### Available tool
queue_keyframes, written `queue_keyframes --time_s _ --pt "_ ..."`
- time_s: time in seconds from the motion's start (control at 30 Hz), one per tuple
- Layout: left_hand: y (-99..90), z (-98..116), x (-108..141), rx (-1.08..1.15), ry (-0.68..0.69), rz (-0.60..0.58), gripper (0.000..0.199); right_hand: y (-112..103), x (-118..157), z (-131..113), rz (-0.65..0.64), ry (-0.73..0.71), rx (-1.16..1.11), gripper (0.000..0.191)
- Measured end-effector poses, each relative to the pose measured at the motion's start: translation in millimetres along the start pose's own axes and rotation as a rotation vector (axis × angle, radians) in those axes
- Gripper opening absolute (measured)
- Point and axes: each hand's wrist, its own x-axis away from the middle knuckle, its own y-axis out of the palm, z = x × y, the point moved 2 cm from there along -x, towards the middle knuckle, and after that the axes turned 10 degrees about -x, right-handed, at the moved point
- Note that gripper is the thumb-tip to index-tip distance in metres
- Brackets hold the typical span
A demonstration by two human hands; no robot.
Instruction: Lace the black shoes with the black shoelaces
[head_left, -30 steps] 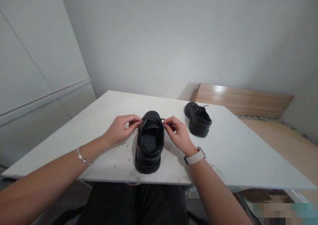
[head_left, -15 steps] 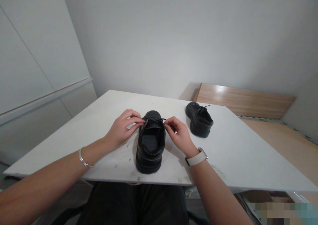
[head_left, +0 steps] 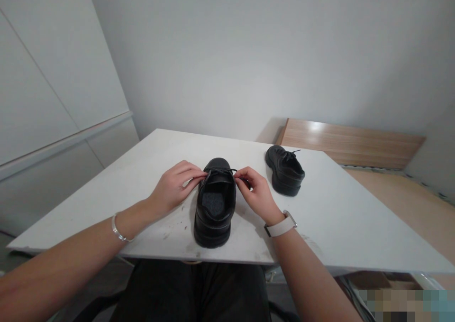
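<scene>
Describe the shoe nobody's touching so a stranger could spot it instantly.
Find the white table. Near its far edge, right of centre, stands a black lace-up shoe. Unlike the similar shoe closer in, it's untouched, its toe angled away leftward.

Shoes (head_left: 212,229) on table (head_left: 348,222) — wall (head_left: 227,61) behind.

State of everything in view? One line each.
Near shoe: upright, toe pointing away
Lace: across near shoe's front; knot unclear
Left hand: fingertips pinched, lace's left side
Right hand: fingertips pinched, lace's right side
Far shoe: upright, untouched, lace end sticking out
Watch strap: fastened
Bracelet: worn
Table: smudged near front edge
</scene>
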Motion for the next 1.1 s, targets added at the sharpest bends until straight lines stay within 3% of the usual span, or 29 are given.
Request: queue_keyframes --time_s 0.33,0.5,0.83,1.1 --pt "-1.3 10.5 -1.2 0.073 -0.053 -0.010 0.025 -0.8 2.9 -5.2 -0.017 -0.024 -0.015 0.010" --pt "-1.2 14.1 -2.0 0.104 -0.112 -0.020 0.014 -1.6 3.4 -6.5 -0.019 -0.029 -0.023 0.013" --pt "0.6 6.9 2.9 0.140 -0.211 -0.023 0.015 2.6 3.3 5.7 -0.028 0.064 -0.205 0.024" --pt "1.2 -2.6 4.1 0.246 -0.297 -0.067 0.021 2.1 3.1 3.6 -0.046 0.032 -0.137 0.020"
